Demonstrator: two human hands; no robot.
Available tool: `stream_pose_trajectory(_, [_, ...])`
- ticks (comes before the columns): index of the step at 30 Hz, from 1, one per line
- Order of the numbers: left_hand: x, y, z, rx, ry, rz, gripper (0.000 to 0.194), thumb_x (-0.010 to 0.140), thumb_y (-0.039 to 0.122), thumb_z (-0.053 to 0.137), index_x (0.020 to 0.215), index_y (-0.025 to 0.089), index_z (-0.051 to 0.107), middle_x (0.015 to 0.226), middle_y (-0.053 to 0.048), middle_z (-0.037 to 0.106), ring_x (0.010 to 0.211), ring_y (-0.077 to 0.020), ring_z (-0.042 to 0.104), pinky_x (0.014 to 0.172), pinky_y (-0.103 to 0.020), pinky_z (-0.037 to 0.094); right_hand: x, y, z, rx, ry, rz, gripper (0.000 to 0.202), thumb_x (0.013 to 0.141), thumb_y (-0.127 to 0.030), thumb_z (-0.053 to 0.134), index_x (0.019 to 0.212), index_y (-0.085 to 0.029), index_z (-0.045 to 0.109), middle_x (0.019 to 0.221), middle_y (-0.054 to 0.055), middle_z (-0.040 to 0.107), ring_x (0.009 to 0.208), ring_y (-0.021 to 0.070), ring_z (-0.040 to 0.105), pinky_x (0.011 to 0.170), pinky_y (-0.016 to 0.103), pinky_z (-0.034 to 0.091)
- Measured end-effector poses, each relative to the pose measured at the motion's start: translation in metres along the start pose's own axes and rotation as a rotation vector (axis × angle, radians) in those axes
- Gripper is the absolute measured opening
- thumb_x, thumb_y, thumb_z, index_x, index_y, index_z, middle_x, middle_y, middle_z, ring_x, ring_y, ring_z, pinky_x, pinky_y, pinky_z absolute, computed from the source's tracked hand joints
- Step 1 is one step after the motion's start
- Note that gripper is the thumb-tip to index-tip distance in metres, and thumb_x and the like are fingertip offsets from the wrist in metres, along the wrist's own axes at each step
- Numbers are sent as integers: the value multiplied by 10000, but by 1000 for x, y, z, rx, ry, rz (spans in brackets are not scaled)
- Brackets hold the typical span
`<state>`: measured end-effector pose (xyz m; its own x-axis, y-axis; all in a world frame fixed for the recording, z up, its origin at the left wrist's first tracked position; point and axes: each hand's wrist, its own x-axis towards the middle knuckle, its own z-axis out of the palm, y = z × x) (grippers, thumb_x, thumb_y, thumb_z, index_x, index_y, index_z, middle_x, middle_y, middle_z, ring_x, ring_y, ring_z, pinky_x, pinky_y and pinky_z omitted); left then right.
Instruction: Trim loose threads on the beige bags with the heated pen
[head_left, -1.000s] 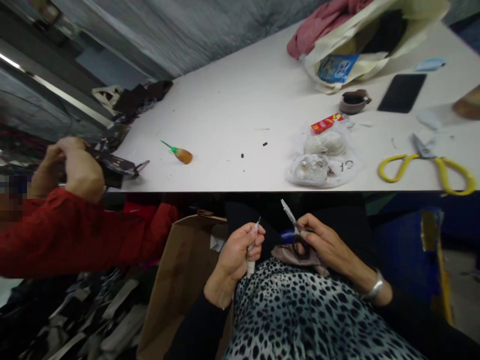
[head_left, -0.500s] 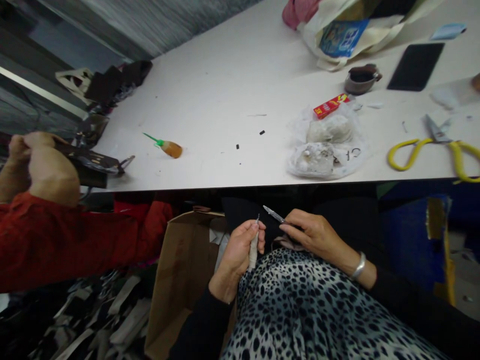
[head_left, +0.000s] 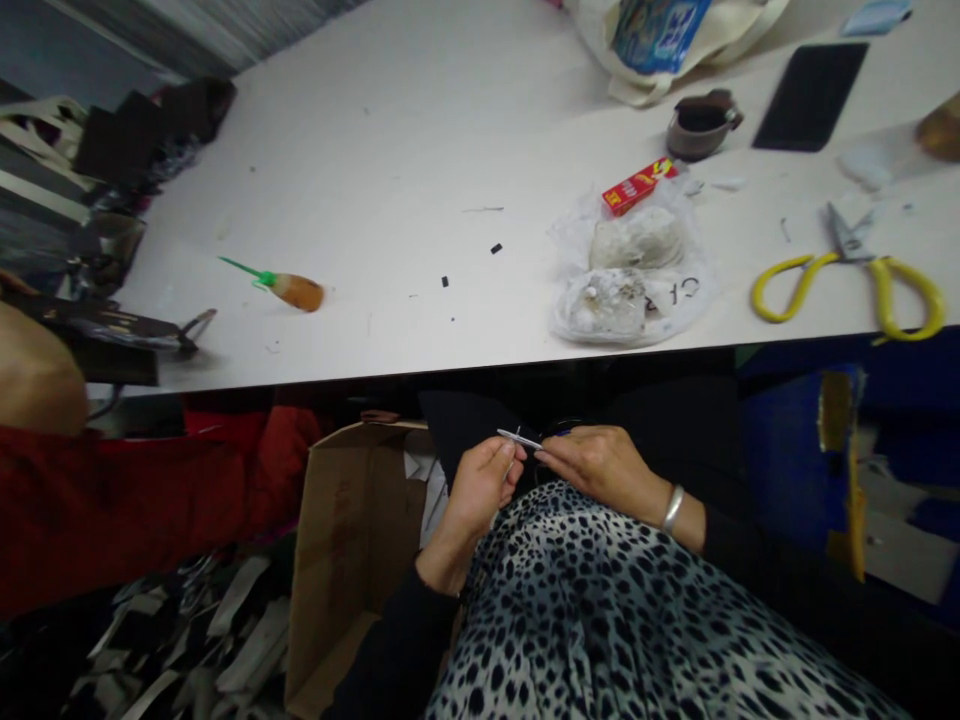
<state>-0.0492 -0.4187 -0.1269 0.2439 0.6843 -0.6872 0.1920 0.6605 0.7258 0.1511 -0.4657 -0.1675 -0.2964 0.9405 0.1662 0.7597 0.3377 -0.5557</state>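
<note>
My left hand (head_left: 480,487) is closed in front of my lap. In the earlier picture it grips a thin-tipped tool with a pale wrapped handle; now the fingers hide most of that tool. My right hand (head_left: 611,462), silver bangle at the wrist, is closed on a slim pointed metal tool (head_left: 525,441), its kind unclear. The metal tool points left and lies across the left fingertips, by the thin tip. Both hands are below the front edge of the white table (head_left: 375,220), over a leopard-patterned garment (head_left: 585,590).
On the table are a green-tipped bottle (head_left: 298,292), a plastic bag (head_left: 600,305), a red box (head_left: 637,187), yellow-handled scissors (head_left: 885,290), a brown cup-like item (head_left: 697,128) and a dark tablet (head_left: 810,97). A cardboard box (head_left: 337,550) stands left; a co-worker's red sleeve (head_left: 135,510) is beyond.
My right hand has brought the pointed metal tool left and down, onto the tip at my left fingers. The whole view has shifted, and the co-worker's arm sits further left.
</note>
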Motion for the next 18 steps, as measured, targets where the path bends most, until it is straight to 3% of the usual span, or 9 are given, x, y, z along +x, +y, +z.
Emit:
stream_pose_trajectory(5, [-3, -6, -1, 55, 37, -28, 458, 785, 602, 701, 862, 158, 615, 548, 83, 439, 392, -30, 234, 391, -186, 125, -4, 3, 6, 25, -29, 118, 391, 1129, -417, 506, 871, -219, 721, 711, 7, 719, 661, 154, 665, 630, 314, 274])
stream_pose_trajectory(9, [-4, -8, -1, 89, 82, 5, 424, 801, 577, 669, 871, 161, 620, 564, 76, 448, 398, -36, 250, 392, -184, 142, -4, 4, 4, -24, 53, 281, 403, 1122, -436, 512, 884, -216, 750, 687, 23, 728, 613, 158, 653, 618, 311, 255])
stream_pose_trajectory(15, [-3, -12, -2, 138, 123, 48, 416, 799, 584, 684, 846, 174, 630, 563, 63, 477, 395, -52, 277, 394, -202, 162, -4, -4, 3, 35, -64, 82, 413, 1128, -451, 489, 898, -231, 753, 732, 21, 745, 690, 165, 689, 628, 312, 259])
stream_pose_trajectory(18, [-10, -16, -5, 213, 120, 112, 397, 845, 571, 679, 835, 175, 654, 572, 49, 493, 417, -62, 310, 419, -206, 190, -5, 4, 2, -41, -65, 277, 397, 1112, -437, 520, 881, -226, 764, 730, 38, 763, 659, 176, 688, 615, 315, 244])
